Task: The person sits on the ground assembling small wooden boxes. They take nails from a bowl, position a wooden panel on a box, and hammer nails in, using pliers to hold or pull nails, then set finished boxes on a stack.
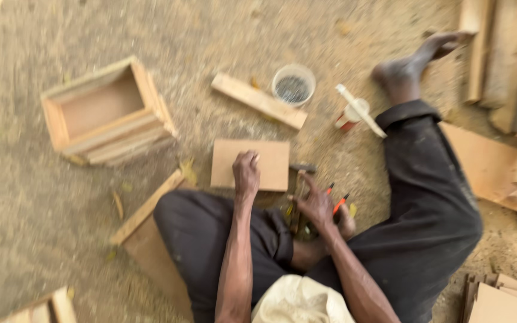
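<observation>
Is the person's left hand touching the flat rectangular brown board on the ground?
Touching. The head view shows the left hand resting on the flat rectangular brown board, fingers curled on its surface with no gap.

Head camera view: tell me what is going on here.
A person sits on sandy ground with woodwork pieces around. The left hand rests on a flat square board lying in front of them. The right hand reaches down by a hammer and some red-handled tools beside the board; blur hides whether it grips anything. An open wooden box sits farther off to the left, with a wood strip, a tub of nails and a small bottle beyond the board.
</observation>
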A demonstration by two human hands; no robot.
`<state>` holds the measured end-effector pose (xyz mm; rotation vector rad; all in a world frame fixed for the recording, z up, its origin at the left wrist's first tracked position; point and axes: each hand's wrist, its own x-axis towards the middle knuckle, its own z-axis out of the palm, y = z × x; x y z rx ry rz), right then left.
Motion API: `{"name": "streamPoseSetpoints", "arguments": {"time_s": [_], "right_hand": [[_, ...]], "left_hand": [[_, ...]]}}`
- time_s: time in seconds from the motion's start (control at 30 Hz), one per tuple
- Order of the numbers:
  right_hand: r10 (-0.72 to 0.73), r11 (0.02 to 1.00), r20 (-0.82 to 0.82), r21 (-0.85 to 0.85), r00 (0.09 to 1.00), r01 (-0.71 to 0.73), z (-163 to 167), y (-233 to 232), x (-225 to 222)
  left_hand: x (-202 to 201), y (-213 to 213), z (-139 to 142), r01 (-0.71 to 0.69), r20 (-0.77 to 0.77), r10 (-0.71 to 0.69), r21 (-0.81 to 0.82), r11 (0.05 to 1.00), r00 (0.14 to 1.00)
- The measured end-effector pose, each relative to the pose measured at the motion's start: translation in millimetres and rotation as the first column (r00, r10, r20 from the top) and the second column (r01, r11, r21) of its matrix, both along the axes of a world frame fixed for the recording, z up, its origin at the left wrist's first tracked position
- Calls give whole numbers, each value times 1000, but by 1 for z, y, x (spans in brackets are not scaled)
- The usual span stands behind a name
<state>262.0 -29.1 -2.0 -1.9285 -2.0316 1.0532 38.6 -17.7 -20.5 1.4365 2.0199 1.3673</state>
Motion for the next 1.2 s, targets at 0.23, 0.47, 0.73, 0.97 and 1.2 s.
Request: {"name": "streamPoseSetpoints", "arguments": {"time_s": [0.23,0.47,0.73,0.97,1.2], "right_hand": [[-22,997,8,-75,1000,22,10,7,1],[-16,1000,-52,-18,999,15,10,-2,5],[11,999,-71,37,997,-8,5,-3,7],[53,923,-103,384,993,-9,1,-7,4],[-33,958,-224,270,974,94,14,11,-23]], "left_hand": [[13,14,1,-23,399,21,0,1000,917],[17,8,7,-80,349,71,11,997,934],[11,10,-11,-136,268,146,-55,989,952],[-40,10,-7,-368,6,368,-50,929,930],[-54,4,12,-553,-145,551,29,833,822]]}}
